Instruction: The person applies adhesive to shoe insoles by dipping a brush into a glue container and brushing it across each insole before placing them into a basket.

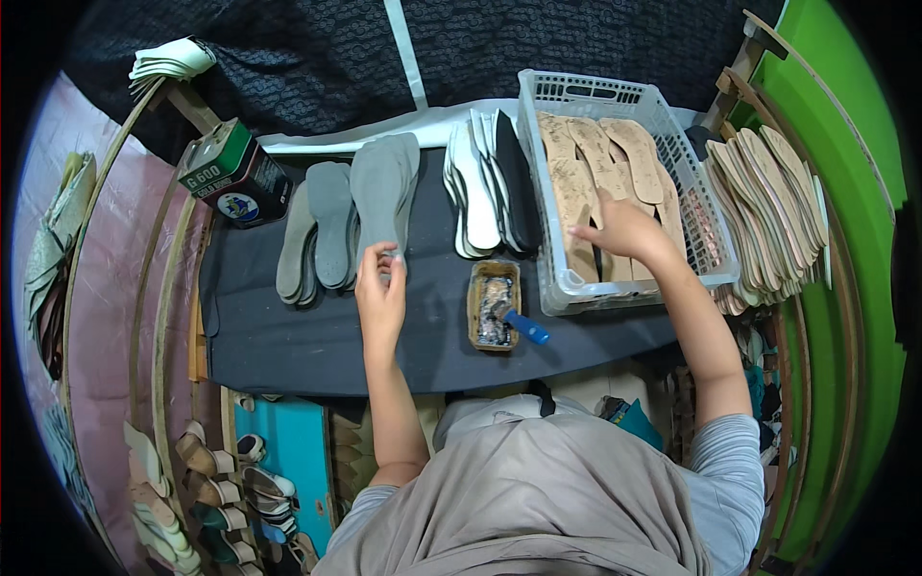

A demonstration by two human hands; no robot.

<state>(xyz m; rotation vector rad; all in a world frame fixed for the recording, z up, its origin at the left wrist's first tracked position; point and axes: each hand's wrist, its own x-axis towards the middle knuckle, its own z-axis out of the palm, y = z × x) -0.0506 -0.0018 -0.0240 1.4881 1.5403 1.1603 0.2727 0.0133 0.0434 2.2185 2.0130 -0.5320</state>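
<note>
My right hand (619,230) reaches into a white plastic crate (562,286), its thumb and fingers spread over tan insole-shaped pieces (634,158) with dark smudges. Whether it presses on one of them, I cannot tell. At the near end of the tallest stack of grey insoles (384,182) is my left hand (382,283). Its fingers are loosely bent, the thumb stands apart, and nothing shows between them; contact with the stack is unclear. Between my hands sits a glue-smeared tub (476,331) with a blue-handled brush (526,326) leaning in it.
Two shorter stacks of grey insoles (331,226) lie farther left, beside a green and black metal can (240,178). White and black insoles (475,192) lie left of the crate. More tan insoles (768,211) lean to its right. Shoes (206,456) hang on a lower-left rack.
</note>
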